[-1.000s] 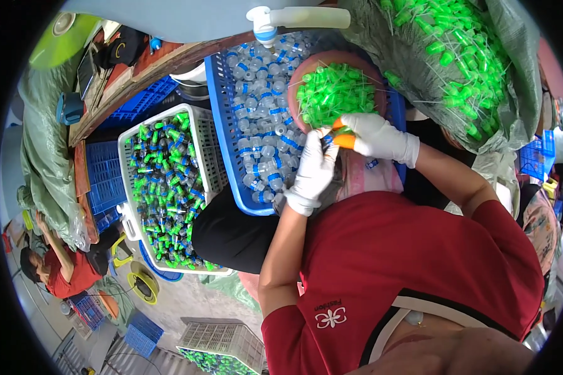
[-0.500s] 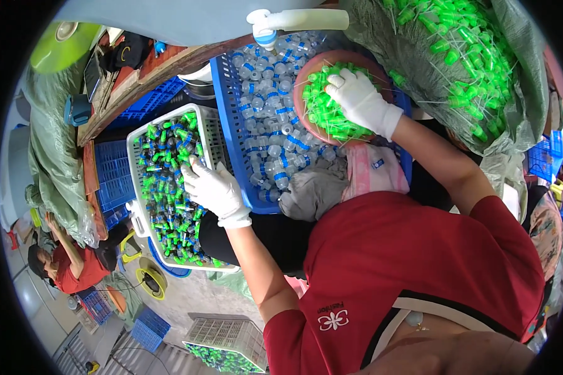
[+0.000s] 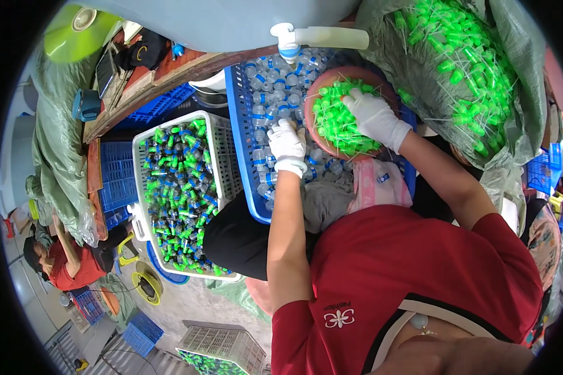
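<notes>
My left hand (image 3: 287, 147), in a white glove, rests on small clear bottles with blue bands (image 3: 275, 81) in a blue basket (image 3: 236, 125). Its fingers are somewhat apart; no bottle shows gripped in them. To the right, my right hand (image 3: 378, 120), gloved too, reaches into a pink bowl (image 3: 314, 134) of green caps with thin pale stems (image 3: 341, 125). Its fingers are bent and closed among the caps, and their tips are partly covered, so what they hold cannot be made out. The bowl sits on the bottles in the basket.
A white basket (image 3: 139, 181) left of me holds dark bottles with green caps (image 3: 178, 187). A grey-green sack (image 3: 381, 37) at upper right holds more green caps. A white tap (image 3: 288, 40) juts over the blue basket. Another person (image 3: 75, 262) sits far left.
My left hand has left the white basket of capped bottles and moved right onto the clear bottles. My right hand stays in the bowl of green caps. The whole view has shifted slightly.
</notes>
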